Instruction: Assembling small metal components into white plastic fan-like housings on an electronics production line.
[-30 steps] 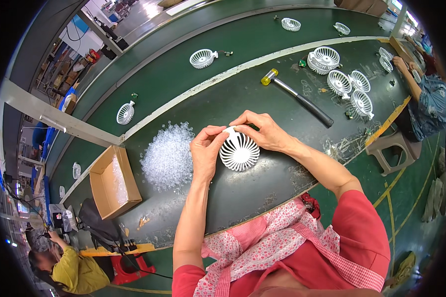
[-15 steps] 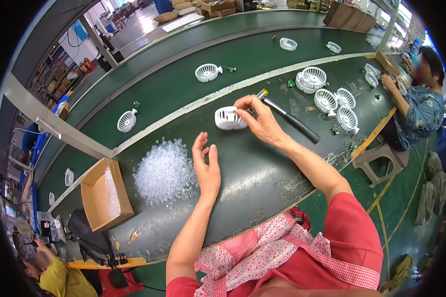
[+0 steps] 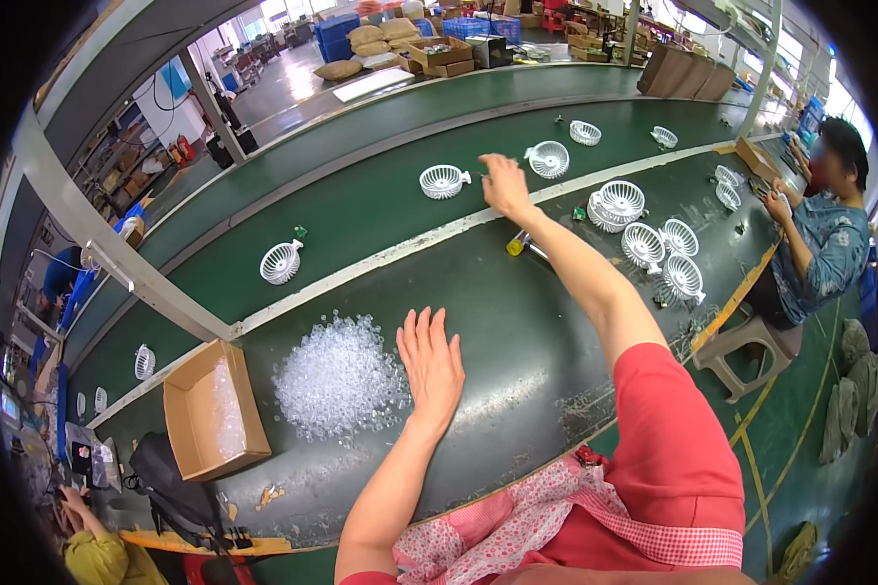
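Note:
My left hand (image 3: 432,366) rests palm down on the dark bench, fingers stretched out, beside a heap of small clear plastic pieces (image 3: 334,378). Stretched out over the strip between bench and conveyor, my right hand (image 3: 505,185) holds nothing and its fingers look apart. It is between two round white slatted fan housings, one (image 3: 443,181) on its left and another (image 3: 547,160) on its right, both lying on the green belt. A hammer (image 3: 518,244) with a yellow head end lies partly hidden under my right forearm.
An open cardboard box (image 3: 249,414) stands left of the heap. Several white housings (image 3: 644,244) sit at the bench's right, with a small green circuit board (image 3: 578,213) nearby. Another housing (image 3: 281,262) lies on the belt (image 3: 361,219). A co-worker (image 3: 819,234) sits at the right.
My right hand has moved from the bench to the conveyor and let go of the white fan housing. My left hand has lowered flat onto the bench. The view has shifted.

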The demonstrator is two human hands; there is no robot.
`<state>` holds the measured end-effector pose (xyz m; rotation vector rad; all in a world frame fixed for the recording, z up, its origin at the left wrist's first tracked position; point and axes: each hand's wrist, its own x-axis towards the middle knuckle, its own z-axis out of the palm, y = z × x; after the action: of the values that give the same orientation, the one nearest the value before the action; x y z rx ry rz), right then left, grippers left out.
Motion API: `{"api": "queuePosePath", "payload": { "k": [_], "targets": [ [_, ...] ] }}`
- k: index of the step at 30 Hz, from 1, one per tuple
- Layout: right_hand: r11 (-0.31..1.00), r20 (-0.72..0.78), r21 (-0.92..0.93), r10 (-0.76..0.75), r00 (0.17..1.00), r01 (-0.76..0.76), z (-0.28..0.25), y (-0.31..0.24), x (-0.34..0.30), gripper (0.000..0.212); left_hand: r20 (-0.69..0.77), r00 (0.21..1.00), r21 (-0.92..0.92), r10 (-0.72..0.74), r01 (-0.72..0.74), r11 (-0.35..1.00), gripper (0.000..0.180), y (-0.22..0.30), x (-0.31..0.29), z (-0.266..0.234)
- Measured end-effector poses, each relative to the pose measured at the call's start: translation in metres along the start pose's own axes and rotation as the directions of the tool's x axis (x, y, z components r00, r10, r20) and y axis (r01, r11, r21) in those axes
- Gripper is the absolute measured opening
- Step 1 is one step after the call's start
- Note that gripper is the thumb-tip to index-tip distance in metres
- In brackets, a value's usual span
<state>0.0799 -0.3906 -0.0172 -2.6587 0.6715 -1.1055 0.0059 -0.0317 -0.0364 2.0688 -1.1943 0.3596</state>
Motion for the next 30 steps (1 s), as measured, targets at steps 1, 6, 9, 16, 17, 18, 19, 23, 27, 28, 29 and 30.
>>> {"api": "queuePosePath", "payload": {
  "k": [1, 6, 9, 16, 17, 18, 19, 23, 27, 28, 29, 30],
  "targets": [
    [0.998, 0.026, -0.048, -0.047, 0.999, 0.048, 0.008, 0.005, 0.002, 0.05, 0.009, 0.999, 0.051, 0.034, -0.034, 0.998, 0.046, 0.004, 0.002, 0.0],
    [0.909, 0.28, -0.35, -0.129, 0.951, 0.226, 0.039, -0.015, 0.005, 0.037, 0.284, 0.923, -0.194, 0.259, -0.209, 0.958, 0.051, 0.005, 0.001, -0.004],
    [0.896, 0.221, -0.425, -0.039, 0.975, 0.132, 0.037, -0.018, 0.003, 0.023, 0.269, 0.934, -0.144, 0.235, -0.203, 0.969, 0.057, 0.009, 0.005, -0.004],
    [0.851, 0.091, -0.311, -0.417, 0.905, 0.423, -0.034, -0.093, -0.059, 0.008, 0.071, 0.997, -0.122, -0.005, 0.014, 0.992, 0.089, 0.01, 0.004, -0.007],
    [0.863, 0.11, -0.227, -0.437, 0.893, 0.451, -0.051, -0.112, -0.077, 0.008, 0.034, 0.999, -0.129, -0.004, 0.008, 0.992, 0.094, 0.009, 0.004, -0.01],
    [0.858, 0.191, -0.175, -0.451, 0.872, 0.482, -0.069, -0.128, -0.097, 0.013, 0.012, 1.0, -0.104, 0.002, -0.001, 0.995, 0.095, 0.01, 0.006, -0.013],
    [0.858, 0.21, -0.093, -0.479, 0.853, 0.505, -0.083, -0.137, -0.116, 0.013, -0.007, 1.0, -0.083, 0.013, -0.013, 0.996, 0.096, 0.013, 0.008, -0.014],
    [0.855, 0.283, 0.4, -0.458, 0.843, 0.33, -0.117, -0.139, -0.17, 0.043, 0.009, 0.999, -0.021, 0.048, -0.048, 0.999, 0.089, 0.009, 0.007, -0.004],
    [0.882, 0.3, 0.444, -0.31, 0.902, 0.156, -0.132, -0.123, -0.185, 0.072, -0.022, 0.993, 0.089, 0.117, -0.115, 0.989, 0.059, 0.002, 0.006, -0.006],
    [0.892, 0.355, 0.438, -0.283, 0.891, 0.109, -0.134, -0.12, -0.188, 0.077, -0.028, 0.992, 0.084, 0.123, -0.121, 0.989, 0.056, 0.003, 0.006, -0.007],
    [0.895, 0.439, 0.444, -0.252, 0.862, 0.036, -0.135, -0.117, -0.189, 0.078, -0.031, 0.99, 0.105, 0.136, -0.132, 0.986, 0.055, 0.004, 0.005, -0.008],
    [0.898, 0.517, 0.439, -0.217, 0.828, -0.039, -0.141, -0.12, -0.187, 0.08, -0.021, 0.991, 0.097, 0.135, -0.133, 0.986, 0.056, 0.005, 0.006, -0.009]
  ]
}}
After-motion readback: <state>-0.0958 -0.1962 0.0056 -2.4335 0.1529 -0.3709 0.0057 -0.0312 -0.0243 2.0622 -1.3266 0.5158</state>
